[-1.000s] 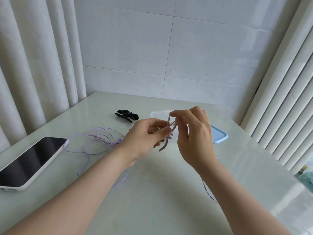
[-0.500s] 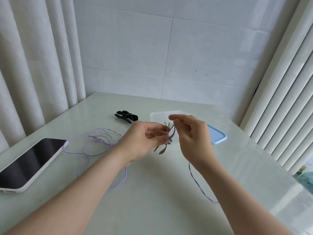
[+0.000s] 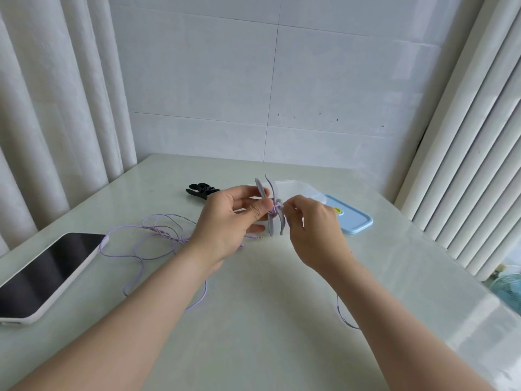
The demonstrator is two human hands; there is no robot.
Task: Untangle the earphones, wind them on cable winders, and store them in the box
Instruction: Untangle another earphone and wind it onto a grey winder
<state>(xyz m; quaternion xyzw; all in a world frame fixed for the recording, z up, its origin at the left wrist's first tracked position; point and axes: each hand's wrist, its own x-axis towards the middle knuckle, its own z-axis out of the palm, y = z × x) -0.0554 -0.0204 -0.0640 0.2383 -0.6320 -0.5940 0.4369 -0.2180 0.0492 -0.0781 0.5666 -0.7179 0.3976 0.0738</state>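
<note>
My left hand (image 3: pixel 228 221) holds a grey cable winder (image 3: pixel 271 221) upright above the table, thumb and fingers pinching its middle. A few turns of purple earphone cable are wound round the winder's core. My right hand (image 3: pixel 313 230) pinches that cable right beside the core. The rest of the purple earphone cable (image 3: pixel 158 238) lies in loose loops on the table to the left, its plug (image 3: pixel 258 237) near my left hand. A black cable winder (image 3: pixel 201 189) lies behind. The clear box (image 3: pixel 296 187) stands behind my hands, its blue lid (image 3: pixel 352 218) beside it.
A phone in a white case (image 3: pixel 48 275) lies screen up at the left on the pale green table (image 3: pixel 253 320). A dark cable strand (image 3: pixel 342 314) shows under my right forearm. Curtains hang at the left, a white ribbed radiator at the right.
The grey winder has turned upright and risen a little in my left hand. My right hand has dropped from above the winder to its core, bringing the cable round it.
</note>
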